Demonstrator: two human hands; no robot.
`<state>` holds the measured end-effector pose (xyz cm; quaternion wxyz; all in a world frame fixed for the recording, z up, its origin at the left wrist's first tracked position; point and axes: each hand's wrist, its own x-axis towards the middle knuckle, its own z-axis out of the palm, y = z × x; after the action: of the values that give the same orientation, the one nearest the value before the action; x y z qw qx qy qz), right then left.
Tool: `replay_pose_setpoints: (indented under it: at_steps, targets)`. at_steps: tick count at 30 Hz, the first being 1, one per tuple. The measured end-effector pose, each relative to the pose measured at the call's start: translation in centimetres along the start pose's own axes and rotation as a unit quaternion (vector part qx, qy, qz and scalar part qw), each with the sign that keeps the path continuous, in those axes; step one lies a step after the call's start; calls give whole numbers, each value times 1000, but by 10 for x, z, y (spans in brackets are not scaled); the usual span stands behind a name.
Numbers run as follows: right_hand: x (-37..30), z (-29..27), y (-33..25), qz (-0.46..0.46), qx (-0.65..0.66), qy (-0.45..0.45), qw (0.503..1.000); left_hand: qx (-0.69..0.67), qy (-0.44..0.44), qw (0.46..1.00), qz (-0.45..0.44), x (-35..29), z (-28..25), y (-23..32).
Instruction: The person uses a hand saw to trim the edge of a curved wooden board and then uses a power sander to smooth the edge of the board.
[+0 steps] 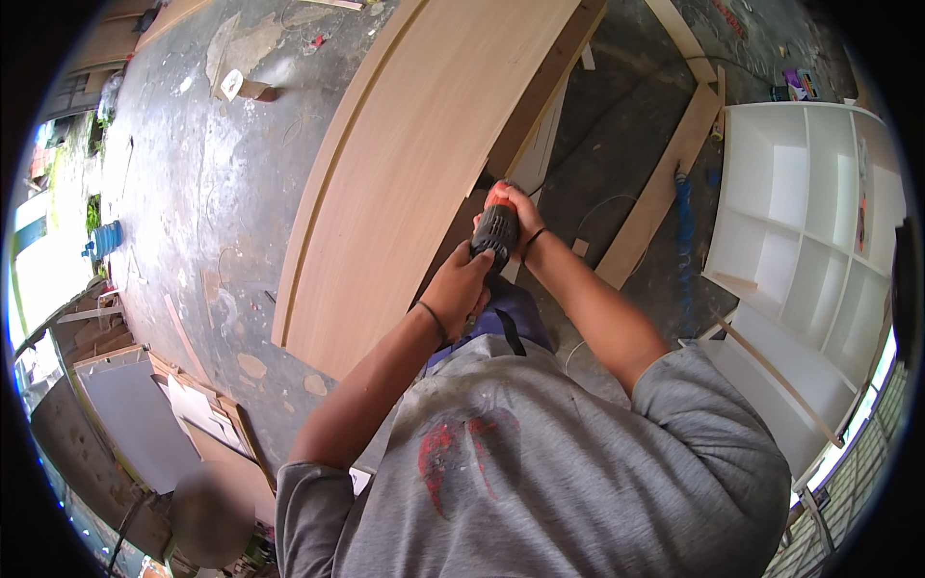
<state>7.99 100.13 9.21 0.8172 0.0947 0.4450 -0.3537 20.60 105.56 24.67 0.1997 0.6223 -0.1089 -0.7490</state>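
Note:
A red and black hand-held power tool [496,229] is gripped in both my hands, at the right edge of a long light-wood panel [400,183]. My right hand [521,214] is closed round its red far end, and my left hand [461,287] wraps the black near end. The tool's working tip is hidden, so its exact kind cannot be told. A thin raised strip runs along the panel's left side, and its right side drops to a darker, shaded face.
White shelving with open compartments [771,231] stands at the right. Long wooden strips [665,173] and a coiled blue hose [685,226] lie on the stained concrete floor. A wood offcut [256,91] is at far left. Boards [135,414] lean at lower left.

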Motion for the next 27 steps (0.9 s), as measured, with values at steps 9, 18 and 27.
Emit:
replay_pose_setpoints:
  at_steps: [9,18,27]
  targets:
    - [-25,-9,-29,22,2,24,999,1,-46,998,34,-11,17,-8]
    - [-54,-6,66,55,-2,28,998,-102,-154,980,-68,-37,-45,-66]
    - [-31,-15,92,73,23,34,997,44,-76,996,-13,-36,-55,-65]
